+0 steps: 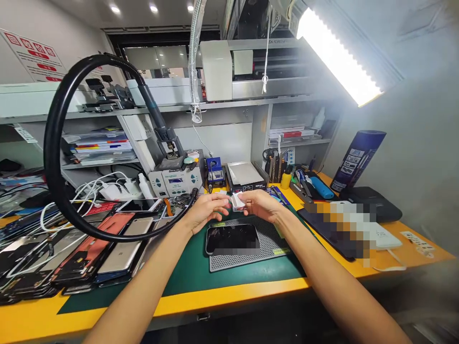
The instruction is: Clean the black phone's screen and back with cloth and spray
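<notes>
Above the work mat, my right hand [261, 204] pinches a small white packet or box [238, 201] whose exact kind I cannot make out. Just left of it, my left hand [210, 210] has its fingers bent and apart, with nothing visible in them. A black smartphone [233, 237] lies below both hands, its dark screen up. It rests on a grey perforated pad [229, 264], which lies on a green mat [186, 282].
Stacked phones and phone parts [122, 243] crowd the left, beneath a thick black hose [53, 191]. A soldering station [175, 180] stands behind. At right are a yellow bottle [286, 178], hand tools and a dark phone-like slab [330, 234]. A bright lamp [337, 55] hangs overhead.
</notes>
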Tool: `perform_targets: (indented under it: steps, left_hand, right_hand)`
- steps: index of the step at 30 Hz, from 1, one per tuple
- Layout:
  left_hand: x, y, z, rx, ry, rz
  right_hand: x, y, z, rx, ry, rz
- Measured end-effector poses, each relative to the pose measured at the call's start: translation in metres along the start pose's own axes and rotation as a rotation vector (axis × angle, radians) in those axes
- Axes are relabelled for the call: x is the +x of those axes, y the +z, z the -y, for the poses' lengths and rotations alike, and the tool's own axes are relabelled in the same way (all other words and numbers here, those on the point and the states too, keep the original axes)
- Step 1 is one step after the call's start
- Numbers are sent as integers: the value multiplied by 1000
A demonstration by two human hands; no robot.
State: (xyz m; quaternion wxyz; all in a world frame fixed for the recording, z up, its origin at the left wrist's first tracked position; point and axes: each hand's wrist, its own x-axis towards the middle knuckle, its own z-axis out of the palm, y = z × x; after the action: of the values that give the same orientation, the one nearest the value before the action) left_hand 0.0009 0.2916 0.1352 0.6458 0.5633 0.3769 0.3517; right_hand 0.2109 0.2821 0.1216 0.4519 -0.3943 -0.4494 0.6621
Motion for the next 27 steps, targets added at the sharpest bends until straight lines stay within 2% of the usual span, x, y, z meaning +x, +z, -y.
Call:
perform_targets:
  steps: [8, 16, 23, 27]
  left_hand:
    - [1, 3, 13, -57, -30, 26]
    - [1, 6, 15, -56, -21, -59]
    - [2, 8, 19, -6, 53, -157]
    - [2, 6, 17, -24, 93, -171]
  right_hand:
    - [1, 3, -5, -112, -74, -57]
    - [0, 10, -6, -182, -120, -95]
    - [0, 11, -8, -214, -137, -57]
    - [1, 11, -9, -199, -128, -62]
